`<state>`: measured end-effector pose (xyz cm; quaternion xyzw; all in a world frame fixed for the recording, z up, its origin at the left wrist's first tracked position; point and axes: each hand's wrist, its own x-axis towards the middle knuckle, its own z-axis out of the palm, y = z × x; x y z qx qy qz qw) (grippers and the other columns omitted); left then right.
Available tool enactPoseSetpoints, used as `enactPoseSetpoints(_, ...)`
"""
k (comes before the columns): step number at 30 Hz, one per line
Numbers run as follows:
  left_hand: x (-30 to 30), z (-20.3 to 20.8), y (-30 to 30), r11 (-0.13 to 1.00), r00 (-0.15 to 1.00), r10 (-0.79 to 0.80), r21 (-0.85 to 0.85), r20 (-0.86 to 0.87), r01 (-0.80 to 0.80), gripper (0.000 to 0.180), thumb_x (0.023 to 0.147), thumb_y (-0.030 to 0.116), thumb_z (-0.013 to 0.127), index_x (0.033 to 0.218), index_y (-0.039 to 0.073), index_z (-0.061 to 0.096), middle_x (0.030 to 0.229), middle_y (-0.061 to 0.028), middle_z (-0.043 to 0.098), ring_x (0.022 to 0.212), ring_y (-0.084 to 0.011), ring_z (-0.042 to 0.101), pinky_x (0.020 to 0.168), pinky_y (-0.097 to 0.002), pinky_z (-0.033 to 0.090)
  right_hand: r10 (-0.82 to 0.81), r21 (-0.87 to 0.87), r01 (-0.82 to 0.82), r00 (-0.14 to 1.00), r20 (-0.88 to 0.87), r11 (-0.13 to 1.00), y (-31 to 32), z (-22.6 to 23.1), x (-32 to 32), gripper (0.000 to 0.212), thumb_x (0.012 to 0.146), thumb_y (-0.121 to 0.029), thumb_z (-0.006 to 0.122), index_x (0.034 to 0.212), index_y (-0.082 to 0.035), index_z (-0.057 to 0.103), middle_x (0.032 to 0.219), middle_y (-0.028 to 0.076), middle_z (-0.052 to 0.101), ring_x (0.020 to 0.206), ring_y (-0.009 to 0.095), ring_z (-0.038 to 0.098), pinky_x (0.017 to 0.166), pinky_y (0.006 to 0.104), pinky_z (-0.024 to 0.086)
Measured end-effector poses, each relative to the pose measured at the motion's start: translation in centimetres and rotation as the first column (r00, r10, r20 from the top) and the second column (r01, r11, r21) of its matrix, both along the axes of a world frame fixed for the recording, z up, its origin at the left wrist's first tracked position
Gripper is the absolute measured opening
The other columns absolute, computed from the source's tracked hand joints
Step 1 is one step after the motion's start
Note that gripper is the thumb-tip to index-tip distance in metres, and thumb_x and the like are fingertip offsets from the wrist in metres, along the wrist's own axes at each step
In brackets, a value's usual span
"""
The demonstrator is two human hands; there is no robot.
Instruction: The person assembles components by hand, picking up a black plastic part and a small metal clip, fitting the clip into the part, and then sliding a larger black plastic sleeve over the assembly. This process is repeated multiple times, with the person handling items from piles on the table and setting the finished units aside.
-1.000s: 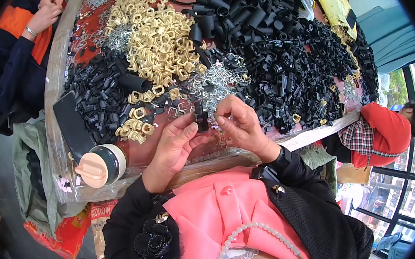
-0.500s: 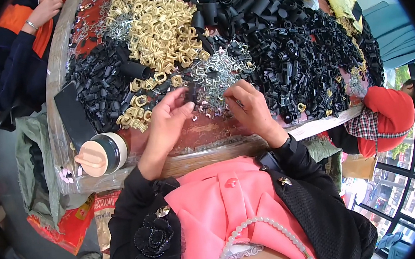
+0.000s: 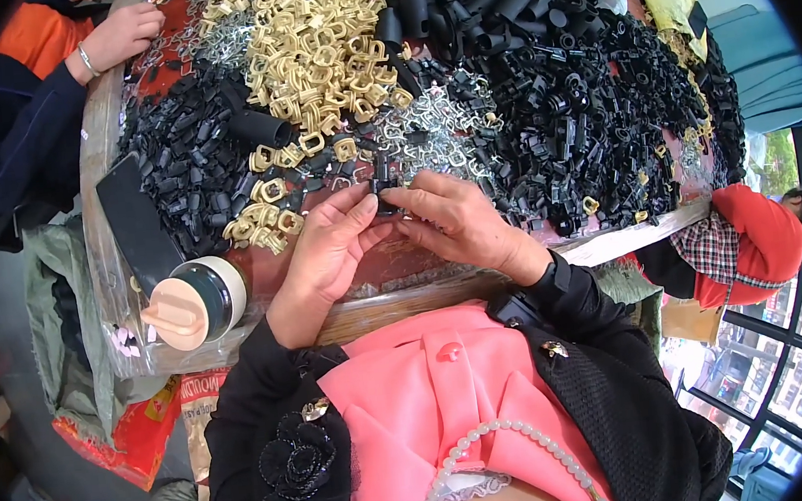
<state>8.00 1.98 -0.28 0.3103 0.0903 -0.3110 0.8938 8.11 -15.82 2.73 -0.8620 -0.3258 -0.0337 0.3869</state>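
My left hand [image 3: 331,246] pinches a small black plastic part [image 3: 381,177] upright between thumb and fingers, just above the near edge of the table. From the other side my right hand [image 3: 464,221] meets it, fingertips pressed together against the part's lower end. Whatever those right fingertips hold is too small and too covered to make out. Right behind both hands spreads a heap of small silvery metal clips [image 3: 438,129]. Beige square plastic rings [image 3: 314,51] are piled beyond my left hand, with a few strays [image 3: 268,223] close to it.
Black tubes [image 3: 493,0] and small black parts [image 3: 562,119] heap up on the right; more black pieces [image 3: 185,165] lie left. A cup with a beige lid [image 3: 178,313] and a dark flat slab [image 3: 139,218] stand at the left corner. Another person's hand [image 3: 122,36] reaches in far left.
My right hand has come left from the metal clips to meet the black part in my left hand. The other person's hand has moved onto the table at far left.
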Motion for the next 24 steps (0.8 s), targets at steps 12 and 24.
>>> enactPoseSetpoints(12,-0.1,-0.2,-0.1,1.000,1.000,0.001,-0.025,-0.014,-0.002,0.026,0.084,0.010,0.050,0.107,-0.001,0.050,0.100,-0.0076,0.057,0.085,-0.0143,0.056,0.076,-0.0270,0.047,0.014,0.085,-0.008,0.998,-0.069,0.996,-0.1,-0.4,-0.3,0.029,0.068,-0.003,0.063,0.097,-0.002,0.057,0.076,0.009,0.051,0.064,0.022,0.053,0.054,0.0284,0.043)
enactPoseSetpoints(24,-0.1,-0.6,0.1,0.999,0.997,-0.029,-0.028,-0.069,0.028,0.023,0.083,0.012,0.053,0.103,-0.001,0.052,0.095,-0.0084,0.058,0.084,-0.0153,0.057,0.073,-0.0258,0.048,-0.097,0.096,0.101,0.994,-0.048,0.990,-1.5,0.2,-0.3,0.022,0.069,0.001,0.061,0.090,-0.002,0.057,0.073,0.007,0.053,0.061,0.017,0.052,0.052,0.0253,0.042)
